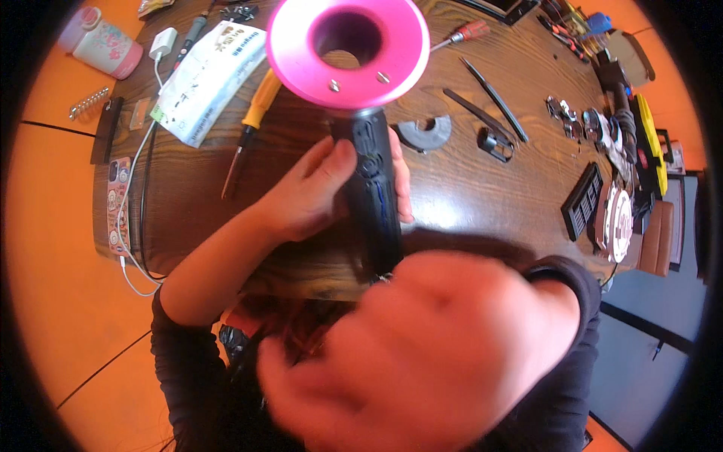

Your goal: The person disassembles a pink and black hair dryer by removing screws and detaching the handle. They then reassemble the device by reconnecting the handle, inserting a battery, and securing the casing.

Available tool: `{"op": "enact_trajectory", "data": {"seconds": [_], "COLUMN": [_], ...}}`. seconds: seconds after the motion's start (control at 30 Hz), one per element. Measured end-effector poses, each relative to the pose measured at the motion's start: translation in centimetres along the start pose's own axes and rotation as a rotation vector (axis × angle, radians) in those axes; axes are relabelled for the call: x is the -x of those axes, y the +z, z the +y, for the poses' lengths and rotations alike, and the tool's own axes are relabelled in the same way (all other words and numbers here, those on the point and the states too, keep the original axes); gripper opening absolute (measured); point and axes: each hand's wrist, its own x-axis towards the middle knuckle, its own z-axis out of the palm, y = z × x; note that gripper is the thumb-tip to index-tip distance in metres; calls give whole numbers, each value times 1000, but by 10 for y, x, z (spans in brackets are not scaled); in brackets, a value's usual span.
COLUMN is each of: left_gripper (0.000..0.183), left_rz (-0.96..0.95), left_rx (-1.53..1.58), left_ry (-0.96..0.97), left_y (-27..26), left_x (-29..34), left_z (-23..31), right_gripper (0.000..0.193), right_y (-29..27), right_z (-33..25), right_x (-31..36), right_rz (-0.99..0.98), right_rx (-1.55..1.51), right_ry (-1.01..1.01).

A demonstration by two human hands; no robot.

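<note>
A hair dryer with a round pink head and a black handle is held upright over the near part of the table. My left hand wraps round the handle, thumb on its front and fingertips showing past its right side. Small raised parts and a bit of blue show along the handle's face. Close to the camera, my right hand is smeared by motion. It covers the area below the handle's lower end, and its fingers are too blurred to read. Whether it touches the handle is hidden.
On the wooden table lie a yellow-handled screwdriver, a white packet, a grey curved piece and a black pen-like tool. Loose parts and a black vented piece sit right; a bottle stands far left.
</note>
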Motion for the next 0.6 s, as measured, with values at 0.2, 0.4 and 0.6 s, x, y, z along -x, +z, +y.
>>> {"op": "enact_trajectory", "data": {"seconds": [0.2,0.4,0.6], "left_gripper": [64,45,53], "left_rz": [12,-63,-50], "left_rx": [2,143,93], "left_ry": [10,69,65], "left_y": [-1,-3,-9], "left_x": [0,1,-1], "left_z": [0,-4,-7], "right_gripper": [15,17,19], "right_y": [-8,-10,-19], "right_z": [-14,-12,-19], "right_x": [-5,-1,7], "right_rz": [-37,-30,-5], "right_rx": [-168,-193,-282], "right_ry": [-105,-88,-114]}}
